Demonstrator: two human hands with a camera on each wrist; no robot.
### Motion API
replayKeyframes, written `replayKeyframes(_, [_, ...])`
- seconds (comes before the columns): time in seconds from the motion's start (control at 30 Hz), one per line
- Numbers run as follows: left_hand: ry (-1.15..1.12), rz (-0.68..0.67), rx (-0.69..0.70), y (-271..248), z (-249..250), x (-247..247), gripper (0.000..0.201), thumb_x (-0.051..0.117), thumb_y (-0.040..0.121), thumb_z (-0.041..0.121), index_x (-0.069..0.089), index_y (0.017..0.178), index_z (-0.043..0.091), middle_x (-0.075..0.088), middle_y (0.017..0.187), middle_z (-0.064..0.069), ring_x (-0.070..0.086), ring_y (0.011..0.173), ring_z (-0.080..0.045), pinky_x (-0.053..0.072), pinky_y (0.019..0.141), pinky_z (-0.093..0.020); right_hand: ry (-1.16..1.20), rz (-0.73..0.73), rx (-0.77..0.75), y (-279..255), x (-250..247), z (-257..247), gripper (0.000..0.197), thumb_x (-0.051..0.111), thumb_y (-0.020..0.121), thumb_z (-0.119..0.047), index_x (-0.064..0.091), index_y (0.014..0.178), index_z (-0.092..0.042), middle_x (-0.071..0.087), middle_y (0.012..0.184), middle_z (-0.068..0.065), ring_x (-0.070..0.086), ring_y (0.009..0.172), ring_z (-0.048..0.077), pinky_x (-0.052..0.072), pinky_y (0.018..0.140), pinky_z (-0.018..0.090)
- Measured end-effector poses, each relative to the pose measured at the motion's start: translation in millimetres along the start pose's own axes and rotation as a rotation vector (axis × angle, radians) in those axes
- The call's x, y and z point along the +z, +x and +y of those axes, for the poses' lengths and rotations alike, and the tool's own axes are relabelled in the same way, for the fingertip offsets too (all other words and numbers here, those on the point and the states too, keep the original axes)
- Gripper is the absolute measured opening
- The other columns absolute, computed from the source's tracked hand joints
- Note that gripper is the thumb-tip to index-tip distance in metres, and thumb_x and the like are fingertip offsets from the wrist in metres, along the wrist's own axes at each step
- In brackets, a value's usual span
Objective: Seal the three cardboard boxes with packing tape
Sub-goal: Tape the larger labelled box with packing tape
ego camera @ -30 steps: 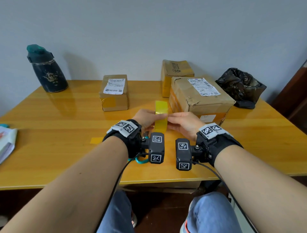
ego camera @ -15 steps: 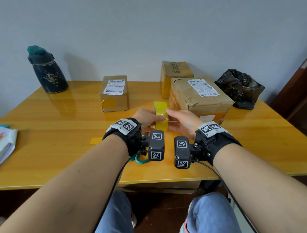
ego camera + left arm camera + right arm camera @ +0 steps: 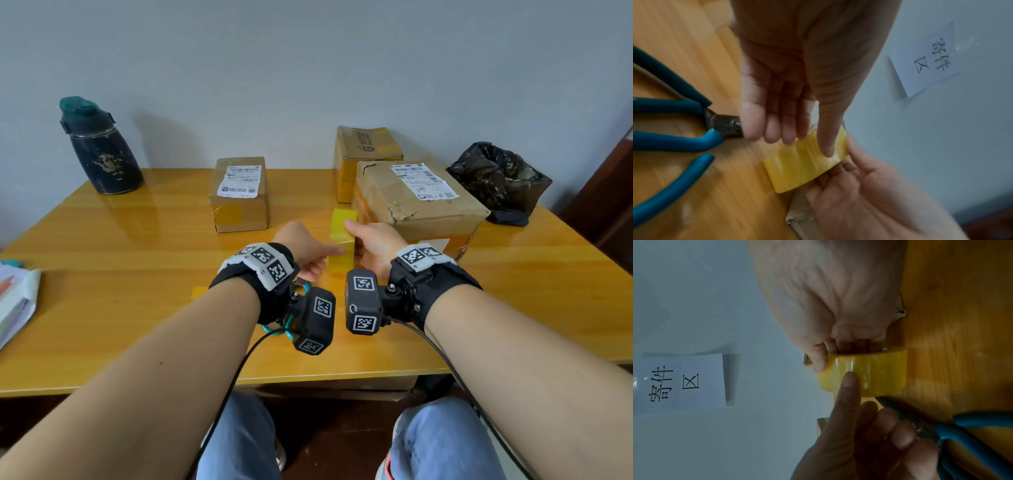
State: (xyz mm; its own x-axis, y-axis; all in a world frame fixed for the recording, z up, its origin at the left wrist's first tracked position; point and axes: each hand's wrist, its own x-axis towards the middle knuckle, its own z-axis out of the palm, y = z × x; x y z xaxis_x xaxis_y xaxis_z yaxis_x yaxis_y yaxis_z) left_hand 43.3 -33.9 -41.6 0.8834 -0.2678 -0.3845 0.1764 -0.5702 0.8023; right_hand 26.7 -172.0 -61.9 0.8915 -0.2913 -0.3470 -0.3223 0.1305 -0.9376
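A yellow packing tape roll [image 3: 342, 240] stands on edge at the table, just left of the large cardboard box [image 3: 418, 202]. My right hand [image 3: 370, 240] grips the tape roll [image 3: 869, 374], fingers inside the core and thumb over the rim. My left hand [image 3: 318, 257] lies beside it with one straight finger [image 3: 826, 146] pressed on the roll's outer face [image 3: 803, 165]; its other fingers are relaxed. A small labelled box [image 3: 238, 193] sits left of centre. A third box [image 3: 366, 150] stands behind the large one.
Blue-handled scissors [image 3: 674, 129] lie on the table [image 3: 102, 274] under my left wrist. A dark bottle [image 3: 101, 147] stands far left, a black bag [image 3: 496, 178] far right, papers [image 3: 13, 301] at the left edge. A tape scrap [image 3: 198, 293] is stuck near my left wrist.
My right thumb has climbed onto the top of the roll. My left hand went from pinching the roll's face to laying one finger on it.
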Motion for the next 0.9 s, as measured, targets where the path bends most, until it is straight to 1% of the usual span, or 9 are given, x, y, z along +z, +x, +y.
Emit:
replayKeyframes(0.07, [-0.061, -0.062, -0.047, -2.1, 1.4, -5.8, 0.035, 0.077, 0.080, 0.034, 0.063, 0.076, 0.002, 0.067, 0.070, -0.011, 0.061, 0.058, -0.017, 0.059, 0.066, -0.029, 0.014, 0.003, -0.006, 0.5, 2.3, -0.2, 0.032, 0.059, 0.094, -0.019, 0.057, 0.114, 0.006, 0.059, 0.106, 0.023, 0.059, 0.094, 0.034, 0.047, 0.083, 0.045])
replayKeyframes(0.17, [-0.129, -0.087, -0.034, 0.3, -3.3, -12.3, 0.036, 0.081, 0.075, 0.033, 0.070, 0.088, 0.002, 0.073, 0.087, -0.012, 0.066, 0.069, -0.018, 0.055, 0.082, -0.031, 0.002, -0.004, -0.003, 0.8, 5.0, 0.6, 0.037, 0.058, 0.094, -0.020, 0.055, 0.122, 0.005, 0.058, 0.124, 0.028, 0.058, 0.113, 0.043, 0.044, 0.099, 0.055])
replayKeyframes(0.3, [-0.358, -0.171, -0.029, 1.3, -11.2, -10.4, 0.017, 0.074, 0.082, 0.011, 0.067, 0.091, -0.001, 0.071, 0.085, -0.011, 0.067, 0.062, -0.012, 0.056, 0.067, -0.022, -0.033, -0.015, -0.024, 4.2, 4.7, 6.2, 0.043, 0.060, 0.093, -0.025, 0.054, 0.121, 0.006, 0.051, 0.129, 0.034, 0.052, 0.116, 0.049, 0.039, 0.096, 0.066])
replayKeyframes(0.37, [-0.433, -0.191, -0.016, 2.8, -13.2, -7.4, 0.013, 0.073, 0.082, 0.008, 0.068, 0.091, 0.001, 0.072, 0.077, -0.008, 0.067, 0.060, -0.009, 0.056, 0.068, -0.022, -0.076, -0.007, -0.039, 7.1, 3.7, 8.9, 0.045, 0.062, 0.089, -0.031, 0.056, 0.116, 0.005, 0.051, 0.127, 0.035, 0.052, 0.114, 0.051, 0.040, 0.094, 0.068])
replayKeyframes(0.47, [-0.317, -0.178, 0.027, 7.4, -16.9, -4.6, 0.014, 0.077, 0.078, 0.016, 0.069, 0.083, 0.006, 0.072, 0.066, -0.003, 0.065, 0.054, -0.007, 0.051, 0.070, -0.024, -0.101, -0.025, -0.040, 16.7, 0.7, 12.6, 0.043, 0.066, 0.082, -0.037, 0.062, 0.113, -0.006, 0.062, 0.117, 0.027, 0.060, 0.109, 0.043, 0.045, 0.094, 0.062])
replayKeyframes(0.57, [-0.275, -0.197, 0.039, 7.5, -16.2, -5.6, 0.014, 0.078, 0.078, 0.018, 0.067, 0.077, 0.008, 0.070, 0.062, -0.002, 0.062, 0.050, -0.007, 0.050, 0.061, -0.020, -0.081, -0.023, -0.047, 12.9, 1.5, 8.0, 0.042, 0.066, 0.087, -0.032, 0.059, 0.118, -0.004, 0.066, 0.114, 0.020, 0.062, 0.107, 0.037, 0.047, 0.095, 0.058])
replayKeyframes(0.7, [-0.249, -0.225, 0.082, 7.1, -14.5, -8.0, 0.015, 0.074, 0.082, 0.014, 0.064, 0.073, 0.007, 0.068, 0.058, -0.001, 0.061, 0.048, -0.006, 0.051, 0.052, -0.015, -0.093, -0.021, -0.023, 6.5, 3.6, 2.4, 0.032, 0.064, 0.091, -0.027, 0.059, 0.113, -0.004, 0.065, 0.115, 0.020, 0.063, 0.106, 0.036, 0.048, 0.094, 0.056])
replayKeyframes(0.8, [-0.232, -0.237, 0.104, 5.1, -16.6, -9.5, 0.014, 0.074, 0.082, 0.013, 0.065, 0.074, 0.006, 0.069, 0.060, -0.002, 0.062, 0.050, -0.007, 0.052, 0.059, -0.019, -0.051, -0.007, -0.007, 3.9, 6.0, 1.5, 0.036, 0.061, 0.093, -0.026, 0.057, 0.120, -0.003, 0.065, 0.113, 0.014, 0.063, 0.102, 0.030, 0.049, 0.095, 0.050])
replayKeyframes(0.9, [-0.162, -0.322, 0.124, -1.0, -22.0, -8.5, 0.013, 0.077, 0.076, 0.015, 0.069, 0.077, 0.005, 0.072, 0.070, -0.007, 0.064, 0.059, -0.011, 0.051, 0.071, -0.027, 0.115, -0.035, 0.134, 6.6, 1.7, -2.5, 0.042, 0.053, 0.097, -0.033, 0.056, 0.124, -0.002, 0.067, 0.102, 0.011, 0.063, 0.089, 0.028, 0.053, 0.082, 0.043])
